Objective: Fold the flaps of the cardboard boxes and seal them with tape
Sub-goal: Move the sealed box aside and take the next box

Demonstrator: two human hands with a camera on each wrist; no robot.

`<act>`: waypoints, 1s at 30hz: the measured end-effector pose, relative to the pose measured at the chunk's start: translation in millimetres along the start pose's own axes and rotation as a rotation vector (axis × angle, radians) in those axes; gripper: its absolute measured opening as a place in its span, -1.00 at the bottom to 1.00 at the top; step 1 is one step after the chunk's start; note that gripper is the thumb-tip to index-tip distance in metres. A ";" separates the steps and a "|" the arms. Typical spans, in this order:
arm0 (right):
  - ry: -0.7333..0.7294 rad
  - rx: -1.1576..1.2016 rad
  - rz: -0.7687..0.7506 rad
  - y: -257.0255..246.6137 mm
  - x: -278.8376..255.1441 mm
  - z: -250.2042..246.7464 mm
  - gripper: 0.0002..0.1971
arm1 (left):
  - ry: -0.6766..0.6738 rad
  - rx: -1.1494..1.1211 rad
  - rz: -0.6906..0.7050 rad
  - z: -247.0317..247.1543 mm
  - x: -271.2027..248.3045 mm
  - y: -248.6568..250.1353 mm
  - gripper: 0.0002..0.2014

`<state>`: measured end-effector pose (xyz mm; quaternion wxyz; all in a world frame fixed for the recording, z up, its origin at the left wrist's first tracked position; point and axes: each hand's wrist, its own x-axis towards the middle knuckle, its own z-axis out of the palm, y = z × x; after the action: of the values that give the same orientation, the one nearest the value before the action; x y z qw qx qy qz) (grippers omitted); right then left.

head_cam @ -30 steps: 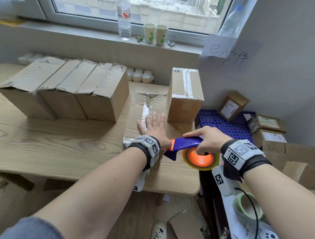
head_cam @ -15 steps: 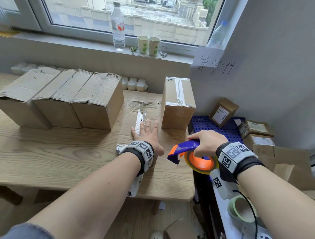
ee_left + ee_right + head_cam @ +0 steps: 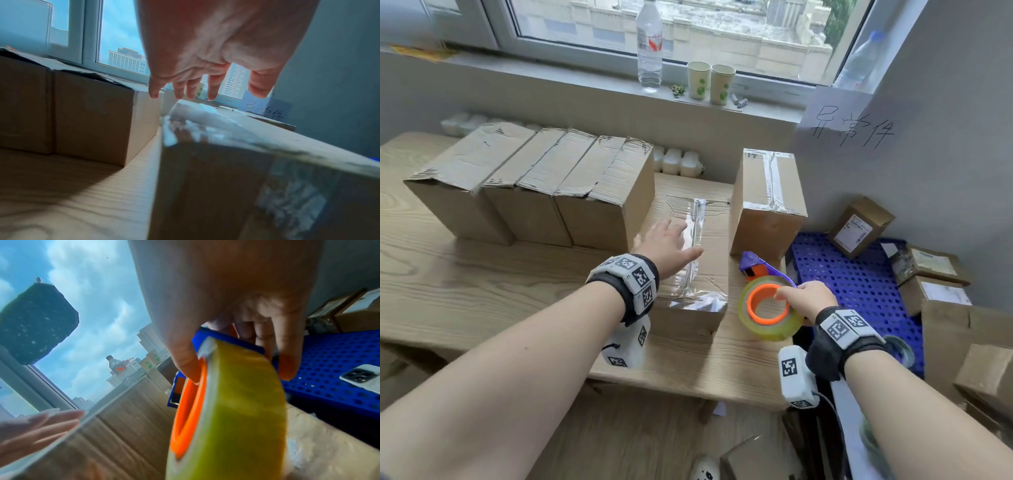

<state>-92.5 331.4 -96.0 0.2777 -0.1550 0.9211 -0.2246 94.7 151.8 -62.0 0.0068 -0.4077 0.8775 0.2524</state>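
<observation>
A low cardboard box (image 3: 709, 260) lies on the wooden table (image 3: 482, 291), with clear tape along its top seam and over its near edge. My left hand (image 3: 671, 236) is spread flat over its top with straight fingers; in the left wrist view the left hand (image 3: 205, 65) seems slightly above the box (image 3: 246, 178). My right hand (image 3: 799, 298) grips a tape dispenser (image 3: 767, 308) with a purple handle, orange core and yellowish roll, just right of the box. The right wrist view shows the right hand (image 3: 236, 321) with thumb and fingers around the roll (image 3: 236, 402).
Three taller boxes (image 3: 534, 192) stand in a row at the left, and an upright taped box (image 3: 767, 205) at the back right. A blue perforated pallet (image 3: 859, 281) with small parcels (image 3: 859, 226) lies to the right. A bottle (image 3: 650, 44) and cups (image 3: 710, 82) stand on the sill.
My right hand carried the dispenser from the box's near end to the right and tipped the roll up. My left hand slid forward and left on the box top.
</observation>
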 end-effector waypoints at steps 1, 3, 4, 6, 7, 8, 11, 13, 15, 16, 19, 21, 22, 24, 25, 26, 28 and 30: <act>-0.013 -0.005 0.017 -0.5 2.3 6.3 -0.70 | 0.004 -0.006 0.004 -0.1 -0.4 -5.0 -0.31; -0.037 -0.013 0.033 -0.2 8.2 19.1 -0.70 | 0.005 -0.035 0.013 0.3 -3.2 -12.9 -0.32; -0.049 -0.013 0.045 -0.4 10.2 24.7 -0.66 | 0.004 -0.061 0.018 0.4 -5.1 -16.2 -0.32; -0.062 -0.007 0.055 -1.0 13.9 34.3 -0.59 | 0.008 -0.122 0.027 0.6 -8.8 -21.9 -0.35; -0.067 -0.005 0.056 -1.1 14.9 38.3 -0.60 | 0.004 -0.148 0.030 1.1 -10.1 -24.2 -0.37; -0.069 -0.006 0.057 -0.2 16.4 42.0 -0.62 | -0.008 -0.169 0.028 1.6 -11.1 -26.3 -0.38; -0.077 -0.061 0.056 3.4 17.7 48.9 -0.71 | -0.064 -0.213 -0.005 3.4 -13.6 -31.9 -0.42; -0.097 -0.145 0.043 5.3 15.2 50.3 -0.70 | -0.098 -0.219 -0.019 4.7 -15.9 -34.4 -0.42; -0.099 -0.254 0.008 3.5 9.8 47.7 -0.63 | -0.118 -0.213 -0.012 5.4 -18.1 -36.0 -0.41; -0.069 -0.291 -0.037 0.7 7.1 45.1 -0.54 | -0.126 -0.207 -0.002 4.7 -19.2 -36.7 -0.41; 0.065 -0.219 -0.315 -23.4 -11.7 31.9 -0.40 | -0.156 -0.139 0.037 -0.1 -22.7 -36.6 -0.38; 0.070 -0.146 -0.509 -46.0 -30.1 25.1 -0.45 | -0.180 -0.045 0.041 -6.5 -25.7 -35.0 -0.31; 0.040 -0.160 -0.570 -55.5 -39.6 24.0 -0.47 | -0.187 0.027 0.036 -10.4 -27.9 -34.1 -0.27; -0.032 -0.287 -0.622 -68.7 -55.3 26.1 -0.45 | -0.188 0.174 0.039 -18.4 -33.6 -32.1 -0.21; -0.058 -0.363 -0.634 -72.5 -62.0 28.0 -0.41 | -0.188 0.219 0.048 -21.6 -36.3 -31.3 -0.19; -0.079 -0.415 -0.636 -74.7 -67.3 29.8 -0.36 | -0.188 0.247 0.056 -23.9 -38.7 -30.2 -0.18; -0.116 -0.433 -0.627 -78.1 -75.8 31.9 -0.28 | -0.187 0.279 0.063 -26.0 -42.6 -28.5 -0.16; -0.138 -0.409 -0.616 -79.8 -81.2 33.3 -0.23 | -0.187 0.278 0.071 -25.6 -45.6 -27.6 -0.12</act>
<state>4.5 285.9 -45.0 0.2220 -0.4918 0.8362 -0.0979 149.9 157.9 -41.8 0.1360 -0.3465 0.9132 0.1656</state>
